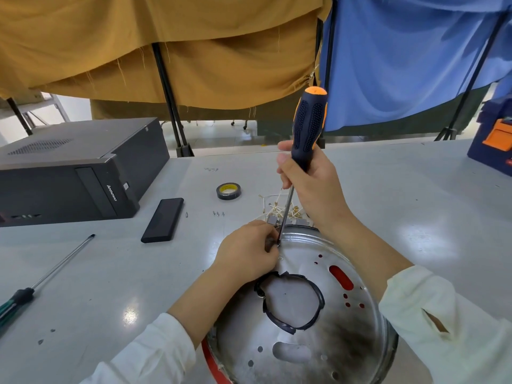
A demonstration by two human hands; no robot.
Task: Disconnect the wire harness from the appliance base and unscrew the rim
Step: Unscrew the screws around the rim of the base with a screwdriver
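At the appliance base's (318, 322) far rim, right hand (310, 184) grips the screwdriver (306, 134) on a screw; left hand (246, 253) pinches beside its tip. Unscrewing seems underway; next, steady turning.

Grey table (388, 189): computer (69, 173), tape roll (228, 191), screwdriver (44, 281).

Black computer case (69, 173) left; tape roll (228, 191), dark flat box (163, 220), spare screwdriver (41, 281) on table (415, 203)

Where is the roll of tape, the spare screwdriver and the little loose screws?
Roll of tape (228, 191): head view, on its black outer ring.
Spare screwdriver (62, 261): head view, on its metal shaft, lying on the table.
Loose screws (218, 213): head view, on the middle screw.
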